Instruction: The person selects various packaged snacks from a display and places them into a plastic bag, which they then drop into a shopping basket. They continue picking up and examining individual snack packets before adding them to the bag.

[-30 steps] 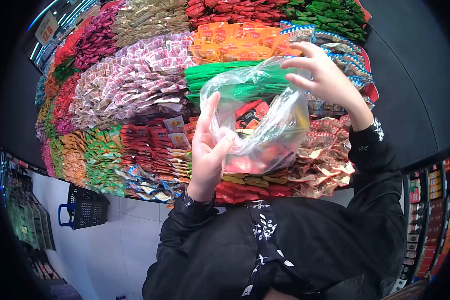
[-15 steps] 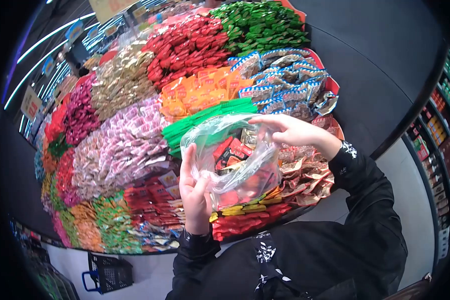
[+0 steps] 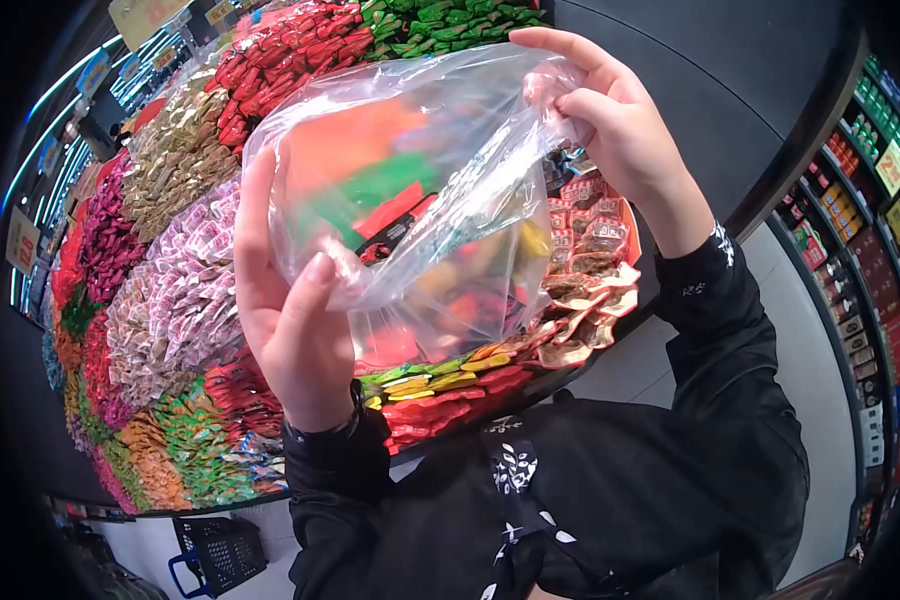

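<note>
L hand (image 3: 295,325) grasping clear bag (image 3: 460,230) at its near-left rim, thumb on the outer film, fingers up along the L side behind the plastic. R hand (image 3: 625,125) grasping same bag at its upper-right rim, film bunched btwn thumb & fingers, index finger reaching out over the edge. Bag is up in the air btwn both hands, over the packet display, mouth spread & tilted; red & black pkts (image 3: 395,220) show thru the mouth, orange & green patches blurred thru the film, can't tell which are inside & which behind

Just below bag: yellow pkts (image 3: 445,382), then a red row (image 3: 455,408) nearer the body. R of bag: cream & red pkts (image 3: 595,290). L of bag: pink/white pkts (image 3: 175,300), w/ tan pkts (image 3: 175,150) to the upper L & purple pkts (image 3: 115,235) farther L. Beyond bag: bright red heap (image 3: 290,65) & green pkts (image 3: 445,25). Lower L of bag: green/orange pkts (image 3: 205,440), orange ones (image 3: 150,465) next to them

Farther out: dark counter (image 3: 685,75) upper R of bag, stocked shelves (image 3: 865,260) far R, price sign (image 3: 22,240) far L, dark basket w/ blue handle (image 3: 225,550) on floor (image 3: 610,385), well below bag & to its L
</note>
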